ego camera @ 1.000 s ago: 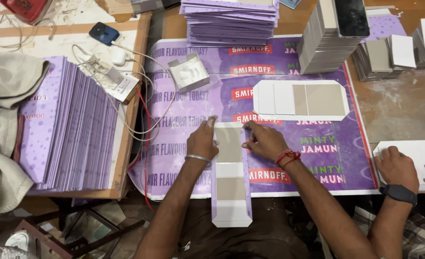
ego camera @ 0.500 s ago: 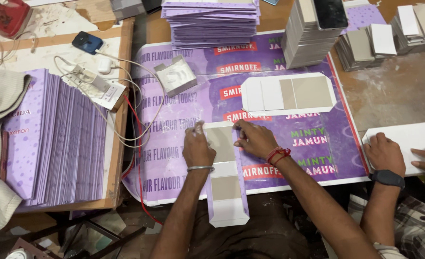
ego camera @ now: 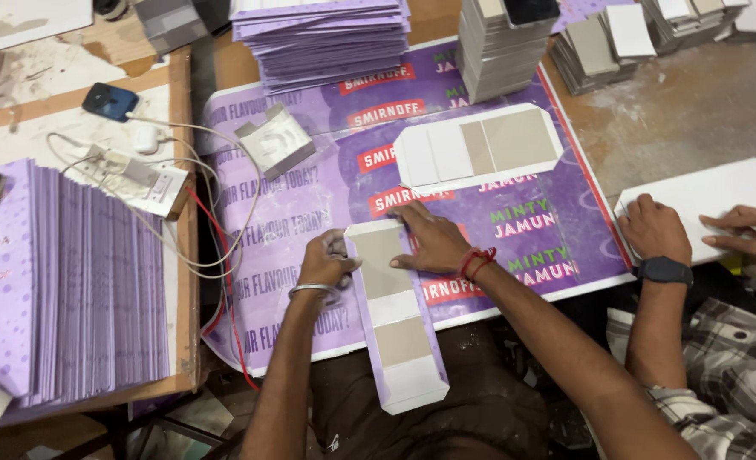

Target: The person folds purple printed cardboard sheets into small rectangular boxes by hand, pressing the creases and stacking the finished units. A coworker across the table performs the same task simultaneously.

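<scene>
A long white and lilac paper sheet with grey card panels (ego camera: 395, 315) lies on the purple printed mat (ego camera: 310, 204), hanging over the near edge. My left hand (ego camera: 327, 261) presses its upper left edge, fingers curled on the flap. On its upper right corner rests my right hand (ego camera: 433, 241), flat, with a red thread at the wrist. A second sheet with grey panels (ego camera: 478, 148) lies further back on the mat.
Purple sheets stand on edge at the left (ego camera: 71, 281), and a flat purple stack (ego camera: 323, 34) sits at the back beside a pile of grey boards (ego camera: 502, 47). A phone (ego camera: 109, 100) and cables lie on the wooden bench. Another person's hands (ego camera: 655, 228) hold a white sheet (ego camera: 719, 200) at the right.
The view has shifted and drawn closer. My left hand has slid onto the sheet's upper left flap; my right hand stays pressed on the upper right corner.
</scene>
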